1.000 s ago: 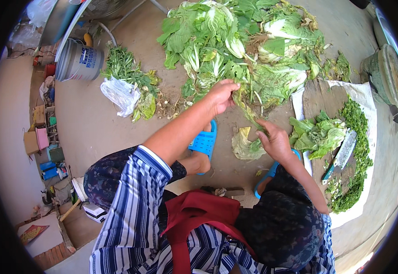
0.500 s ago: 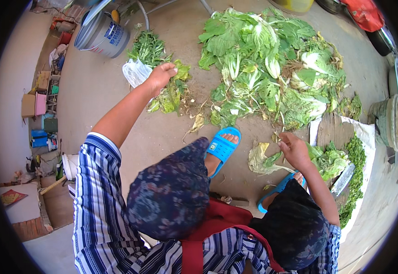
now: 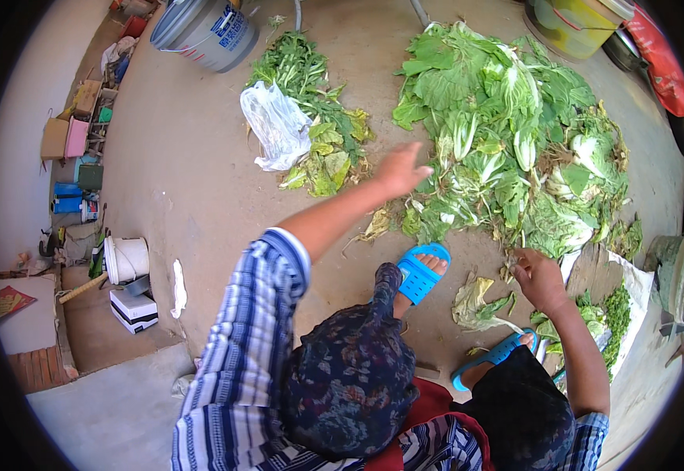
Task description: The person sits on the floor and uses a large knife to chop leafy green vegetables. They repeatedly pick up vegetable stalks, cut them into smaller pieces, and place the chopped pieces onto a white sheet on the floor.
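My left hand [image 3: 403, 170] reaches over the floor just left of a big heap of leafy green cabbages [image 3: 507, 94]. Its fingers are apart and slightly blurred, and I see nothing in them. My right hand [image 3: 542, 281] hovers at the heap's near edge, fingers loosely bent with thumb apart, and appears to hold nothing. Below it a wilted, yellowish cabbage leaf [image 3: 474, 304] lies near my feet. Further left, yellow-green discarded leaves [image 3: 326, 161] lie beside a white plastic bag [image 3: 275, 125] and a pile of dark green leaves [image 3: 295, 67].
A grey bucket [image 3: 208, 35] stands at the far left, a yellowish tub [image 3: 574, 27] at the far right. By my right arm, chopped greens [image 3: 615, 322] lie on a white sheet [image 3: 636, 290] with a wooden board [image 3: 593, 271]. My blue slippers [image 3: 418, 279] are close to the heap.
My left hand has moved right, from above the yellow leaves toward the cabbage heap. The view has shifted, and my right hand still hovers by the heap's near edge.
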Tool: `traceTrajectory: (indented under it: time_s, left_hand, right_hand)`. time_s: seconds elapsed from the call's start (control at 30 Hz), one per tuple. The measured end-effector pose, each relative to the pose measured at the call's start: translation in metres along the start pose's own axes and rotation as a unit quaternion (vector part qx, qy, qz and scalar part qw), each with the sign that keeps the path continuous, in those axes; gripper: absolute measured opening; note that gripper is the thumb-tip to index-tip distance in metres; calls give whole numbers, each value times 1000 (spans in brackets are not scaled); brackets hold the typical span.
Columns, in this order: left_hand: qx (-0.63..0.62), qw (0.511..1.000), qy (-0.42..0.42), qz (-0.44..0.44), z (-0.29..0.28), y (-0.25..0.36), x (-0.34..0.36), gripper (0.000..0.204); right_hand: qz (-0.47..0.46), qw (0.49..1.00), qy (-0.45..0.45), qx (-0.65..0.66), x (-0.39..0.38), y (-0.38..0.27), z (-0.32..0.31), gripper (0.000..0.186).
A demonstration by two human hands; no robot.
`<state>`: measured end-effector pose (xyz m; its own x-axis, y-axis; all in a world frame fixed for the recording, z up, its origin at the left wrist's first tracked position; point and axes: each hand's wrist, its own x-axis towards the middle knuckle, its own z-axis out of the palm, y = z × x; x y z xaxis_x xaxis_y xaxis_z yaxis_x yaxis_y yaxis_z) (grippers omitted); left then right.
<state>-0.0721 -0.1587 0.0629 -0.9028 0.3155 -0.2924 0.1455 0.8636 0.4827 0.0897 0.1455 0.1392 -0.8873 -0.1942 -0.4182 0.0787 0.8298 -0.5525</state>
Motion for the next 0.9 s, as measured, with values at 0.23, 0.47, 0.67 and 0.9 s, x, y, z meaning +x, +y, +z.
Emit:
traceTrajectory:
  time_s: [0.23,0.47,0.67,0.9]
  left_hand:
    - [-95,990,30,-104,53,42,54,46]
    - [-595,785,-15,-175,34,47,36,5]
    - [-663,712,-66,-221,42,48,14,8]
    - [-687,701,-154,-113,39,105,-12,12]
  right_hand:
    - [-36,998,-43,30,14,-23,16,25]
    - [-26,997,0,79,3,-13,20,24]
    - [-14,988,19,151,6,-4,26,26]
    - [42,964,49,258,9,25,43,24]
